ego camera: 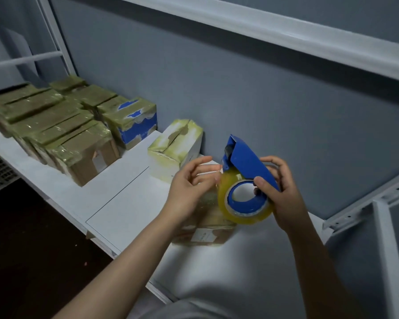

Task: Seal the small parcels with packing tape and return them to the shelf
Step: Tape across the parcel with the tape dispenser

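One shelf (pixel 129 203) carries the brown parcel (pixel 213 229). Above parcel: tape dispenser (pixel 244 162), right hand (pixel 283 196) wrapped round it. Left hand (pixel 189 183), also above parcel, fingers loose at the roll (pixel 225 196); pinch unclear. Best: free a tab, anchor past parcel's edge, pull flat.

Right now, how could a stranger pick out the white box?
Look along the white shelf against the grey wall. Past the brown taped parcels, one box stands alone near the left hand. Only it is plain white, yellowish tape on top.

Bare forearms (pixel 124 256) and a plain grey garment (pixel 184 310).
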